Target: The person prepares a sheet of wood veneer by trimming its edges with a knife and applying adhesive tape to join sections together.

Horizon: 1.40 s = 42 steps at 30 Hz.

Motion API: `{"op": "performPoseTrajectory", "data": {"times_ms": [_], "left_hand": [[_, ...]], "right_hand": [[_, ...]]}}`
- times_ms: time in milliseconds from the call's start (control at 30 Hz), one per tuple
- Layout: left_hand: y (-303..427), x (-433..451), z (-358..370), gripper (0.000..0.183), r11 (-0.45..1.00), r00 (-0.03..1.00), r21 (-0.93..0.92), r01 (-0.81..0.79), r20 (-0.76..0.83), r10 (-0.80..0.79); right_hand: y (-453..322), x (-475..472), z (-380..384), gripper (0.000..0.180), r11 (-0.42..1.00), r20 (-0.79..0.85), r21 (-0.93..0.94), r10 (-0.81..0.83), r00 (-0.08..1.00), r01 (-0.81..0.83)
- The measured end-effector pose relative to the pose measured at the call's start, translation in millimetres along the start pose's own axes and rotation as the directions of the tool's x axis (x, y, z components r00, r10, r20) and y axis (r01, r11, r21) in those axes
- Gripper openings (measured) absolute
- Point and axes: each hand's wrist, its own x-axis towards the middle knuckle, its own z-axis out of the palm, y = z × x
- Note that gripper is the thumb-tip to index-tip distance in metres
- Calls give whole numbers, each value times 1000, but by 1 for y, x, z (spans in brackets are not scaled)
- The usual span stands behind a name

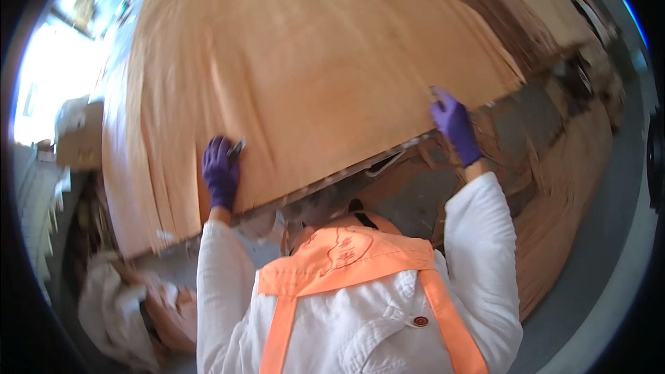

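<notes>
A broad tan sheet of wood veneer (pixel 322 72) lies in front of me, with ripples and long splits on its left part. My left hand (pixel 221 169), in a purple glove, rests on the sheet near its front left edge. Between its thumb and fingers is a small dark-handled tool (pixel 236 149) with a metal tip, perhaps a knife. My right hand (pixel 453 119), also gloved in purple, touches the sheet by its front edge, further right. Blur hides whether its fingertips pinch anything.
Torn brown veneer scraps (pixel 550 187) cover the floor at right. More veneer sheets (pixel 540 0) lie at the far right. A cardboard box (pixel 80 137) stands at left, and pale crumpled cloth (pixel 111 311) lies at lower left. A bright opening (pixel 49 83) is beyond.
</notes>
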Motion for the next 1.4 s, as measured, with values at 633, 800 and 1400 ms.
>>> {"op": "performPoseTrajectory", "data": {"times_ms": [633, 800, 1400], "left_hand": [[-161, -14, -94, 37, 748, 739, -52, 662, 215, -639], [-199, 0, -50, 36, 873, 847, 209, 440, 227, -481], [-43, -32, -85, 34, 898, 901, 138, 418, 65, -430]], "right_hand": [[29, -111, -85, 26, 936, -456, -281, 63, 888, -211], [72, -120, -98, 27, 923, -425, 144, 383, 820, -356], [172, 7, -126, 31, 727, 181, 567, 349, 919, -388]]}}
